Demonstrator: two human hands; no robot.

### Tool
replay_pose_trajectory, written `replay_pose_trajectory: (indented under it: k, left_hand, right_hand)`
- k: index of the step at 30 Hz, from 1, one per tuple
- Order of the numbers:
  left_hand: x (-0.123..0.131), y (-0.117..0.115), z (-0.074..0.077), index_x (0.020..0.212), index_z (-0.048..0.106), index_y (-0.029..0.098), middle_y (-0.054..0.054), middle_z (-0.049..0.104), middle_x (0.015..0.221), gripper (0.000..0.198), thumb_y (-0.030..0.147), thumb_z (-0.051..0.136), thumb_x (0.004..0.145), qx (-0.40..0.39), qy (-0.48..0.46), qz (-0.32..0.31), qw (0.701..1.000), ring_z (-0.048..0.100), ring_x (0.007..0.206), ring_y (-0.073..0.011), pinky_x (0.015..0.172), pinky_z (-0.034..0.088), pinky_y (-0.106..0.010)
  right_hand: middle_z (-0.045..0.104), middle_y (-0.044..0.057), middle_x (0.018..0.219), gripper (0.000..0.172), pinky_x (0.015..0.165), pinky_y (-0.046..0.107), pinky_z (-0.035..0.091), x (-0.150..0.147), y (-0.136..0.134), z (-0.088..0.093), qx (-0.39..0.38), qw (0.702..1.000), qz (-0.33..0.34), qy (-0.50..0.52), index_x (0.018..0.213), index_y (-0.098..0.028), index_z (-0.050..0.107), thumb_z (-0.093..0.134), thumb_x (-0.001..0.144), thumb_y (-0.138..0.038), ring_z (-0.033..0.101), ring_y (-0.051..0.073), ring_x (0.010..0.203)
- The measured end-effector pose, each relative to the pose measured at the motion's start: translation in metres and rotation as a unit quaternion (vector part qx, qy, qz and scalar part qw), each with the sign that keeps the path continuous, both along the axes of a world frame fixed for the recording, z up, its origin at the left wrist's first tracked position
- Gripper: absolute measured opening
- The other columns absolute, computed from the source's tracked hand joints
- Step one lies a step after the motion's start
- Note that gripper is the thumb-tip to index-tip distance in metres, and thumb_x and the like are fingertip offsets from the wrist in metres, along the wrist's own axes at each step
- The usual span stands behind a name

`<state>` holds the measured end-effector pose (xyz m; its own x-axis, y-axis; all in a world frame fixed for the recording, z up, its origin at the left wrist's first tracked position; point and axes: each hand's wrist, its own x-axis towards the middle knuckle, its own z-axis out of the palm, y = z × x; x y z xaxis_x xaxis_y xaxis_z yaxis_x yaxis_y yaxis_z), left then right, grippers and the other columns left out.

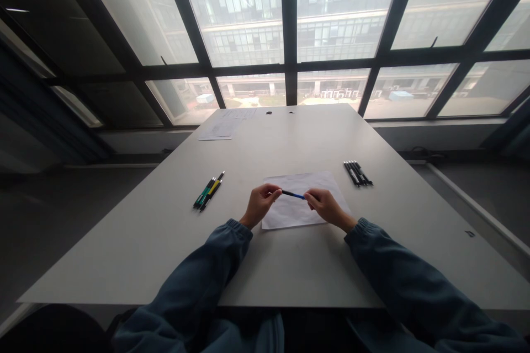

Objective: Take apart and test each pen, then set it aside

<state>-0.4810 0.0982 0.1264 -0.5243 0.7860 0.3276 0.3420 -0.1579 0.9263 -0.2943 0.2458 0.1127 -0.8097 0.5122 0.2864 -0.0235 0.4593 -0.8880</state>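
Between my two hands a slim pen (293, 194), black toward the left and blue toward the right, is held nearly level over a white sheet of paper (290, 218). My left hand (261, 200) pinches its black end. At the blue end, the fingers of my right hand (325, 205) are closed on it. Left of the paper lie several pens (208, 191) with black, green and yellow parts, side by side at a slant. Several dark pens (358, 174) rest in a row to the right of the paper.
The white table (306, 143) reaches toward large windows (248, 11). Printed sheets (223, 124) lie at its far left corner. Two small dark spots, one of them a round disc (269, 113), show near the far edge. A small dark item (469, 234) lies at the right.
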Motion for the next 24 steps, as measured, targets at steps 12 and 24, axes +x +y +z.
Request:
replay_pose_trajectory:
  k: [12,24]
  left_hand:
    - [-0.0031,-0.0007,-0.0046,0.088,0.074,0.014,-0.008,0.073,0.085,0.03,0.043,0.072,0.079,-0.025,0.041,0.026,0.999,0.061,0.067,-0.0148,0.057,0.047,-0.024]
    - [0.0029,-0.0024,0.0026,0.079,0.075,0.015,-0.008,0.073,0.075,0.036,0.051,0.068,0.081,-0.077,0.074,-0.033,0.994,0.062,0.063,-0.017,0.056,0.046,-0.026]
  right_hand:
    - [0.053,-0.003,0.057,0.038,0.041,0.022,0.029,-0.0021,0.0041,0.0031,-0.254,0.961,0.003,0.112,0.091,-0.014,0.066,0.063,0.084,-0.051,0.041,0.008,0.045]
    - [0.061,0.001,0.074,0.042,0.045,0.022,0.037,-0.0058,-0.0003,0.0008,-0.304,0.941,-0.014,0.148,0.105,-0.015,0.064,0.068,0.082,-0.049,0.05,0.009,0.054]
